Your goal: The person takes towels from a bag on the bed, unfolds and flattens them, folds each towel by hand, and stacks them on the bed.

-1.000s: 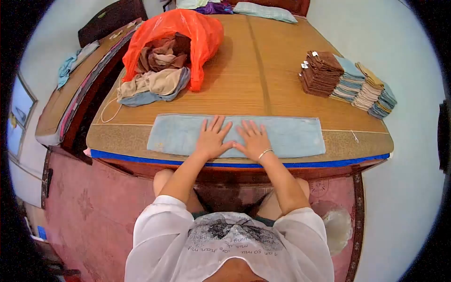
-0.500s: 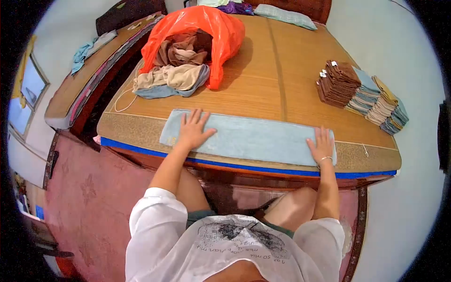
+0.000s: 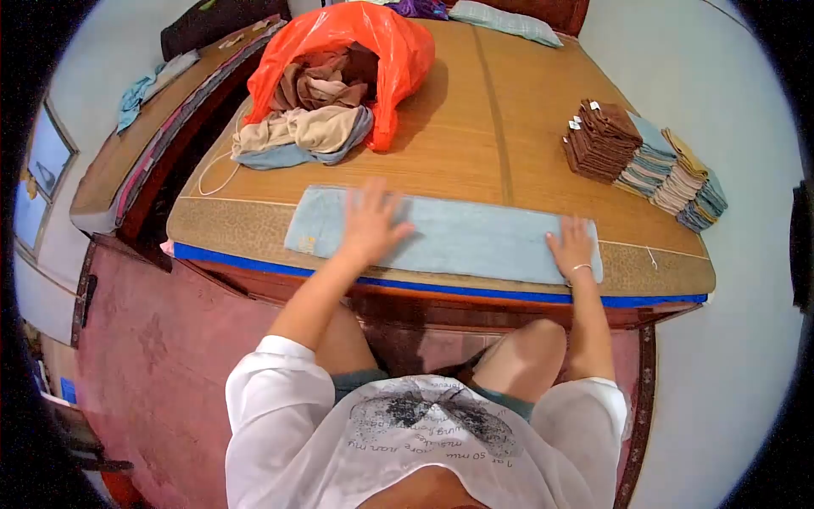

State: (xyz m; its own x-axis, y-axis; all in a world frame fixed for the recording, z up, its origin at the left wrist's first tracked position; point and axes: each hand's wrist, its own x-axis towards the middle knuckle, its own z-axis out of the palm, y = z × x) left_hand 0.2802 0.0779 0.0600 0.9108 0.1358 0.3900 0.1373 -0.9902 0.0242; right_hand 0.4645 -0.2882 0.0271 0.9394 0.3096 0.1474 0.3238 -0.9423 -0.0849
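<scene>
A light blue towel (image 3: 475,237), folded into a long strip, lies flat along the near edge of the bed. My left hand (image 3: 371,225) is over its left part with fingers spread, slightly smeared by motion; whether it touches the cloth I cannot tell. At the right end, my right hand (image 3: 573,248) rests on the towel, fingers stretched out and a bracelet at the wrist. Neither hand holds anything. A small yellowish mark shows at the towel's left corner.
An orange-red plastic bag (image 3: 407,59) lies open on the bed mat (image 3: 458,127), brown, beige and blue cloths (image 3: 318,131) spilling from it. To the right stand stacks of folded brown towels (image 3: 600,144) and folded blue and beige towels (image 3: 670,174). A pillow (image 3: 506,23) lies at the back.
My left hand has moved right along the towel, away from its left end. My right hand stays at the right end. The whole view has shifted slightly.
</scene>
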